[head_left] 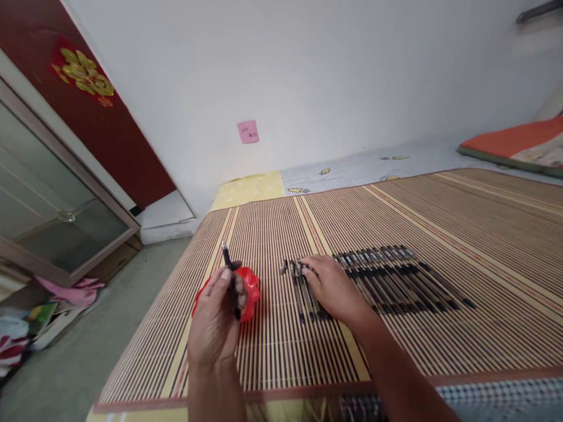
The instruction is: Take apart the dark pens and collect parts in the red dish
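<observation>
Fingers and thumb of my left hand (pixel 217 308) are closed around an uncapped black pen (pixel 226 256), its silver tip pointing up. Beneath that hand, partly hidden, a red scalloped dish (pixel 251 287) sits on the mat. My right hand (pixel 328 281) is low over the near end of a row of pens, fingers curled at their upper ends; what lies between its fingertips is not clear. Just left of it are several capped pens (pixel 297 293) and a short loose pen cap (pixel 284 267). More capped pens (pixel 391 278) lie side by side to the right.
A striped bamboo mat (pixel 272 351) covers the bed. Behind it runs a white wall (pixel 325 76) with a pink note (pixel 248 132). Folded orange bedding (pixel 510 140) lies at the far right. Floor (pixel 132 293), cloth items and a glass-panelled door (pixel 57 181) are on the left.
</observation>
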Action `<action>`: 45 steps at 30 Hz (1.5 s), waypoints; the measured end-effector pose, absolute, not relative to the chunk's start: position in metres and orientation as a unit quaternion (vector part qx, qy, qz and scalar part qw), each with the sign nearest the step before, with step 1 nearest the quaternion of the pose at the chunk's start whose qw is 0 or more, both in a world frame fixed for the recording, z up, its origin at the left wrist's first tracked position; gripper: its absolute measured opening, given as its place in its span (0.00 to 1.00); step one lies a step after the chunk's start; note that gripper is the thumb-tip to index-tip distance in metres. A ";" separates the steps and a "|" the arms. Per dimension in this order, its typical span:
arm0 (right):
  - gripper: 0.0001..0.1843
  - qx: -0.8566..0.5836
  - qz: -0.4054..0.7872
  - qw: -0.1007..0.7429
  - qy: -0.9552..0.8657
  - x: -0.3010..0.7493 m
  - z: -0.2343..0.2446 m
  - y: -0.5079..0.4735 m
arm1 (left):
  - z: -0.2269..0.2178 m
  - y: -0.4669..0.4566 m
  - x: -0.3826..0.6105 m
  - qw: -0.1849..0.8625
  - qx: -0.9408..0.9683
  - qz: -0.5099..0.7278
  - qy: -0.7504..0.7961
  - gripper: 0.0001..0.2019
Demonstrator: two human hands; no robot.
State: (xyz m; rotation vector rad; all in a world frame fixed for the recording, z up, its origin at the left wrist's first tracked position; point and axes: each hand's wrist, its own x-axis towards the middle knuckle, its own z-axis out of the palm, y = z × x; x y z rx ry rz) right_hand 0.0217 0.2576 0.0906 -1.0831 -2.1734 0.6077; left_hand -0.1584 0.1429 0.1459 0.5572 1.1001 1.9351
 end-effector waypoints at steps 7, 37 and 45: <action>0.22 -0.428 0.092 0.090 -0.895 -0.034 0.070 0.284 | 0.142 0.142 -0.170 0.413 0.215 0.785 0.409 0.20; 0.19 -0.408 0.487 0.470 -0.613 0.050 0.093 0.242 | 0.122 0.158 -0.146 0.493 0.287 0.697 0.436 0.18; 0.13 -0.289 0.587 0.624 -0.427 0.070 0.130 0.239 | 0.119 0.160 -0.120 0.491 0.457 0.567 0.477 0.13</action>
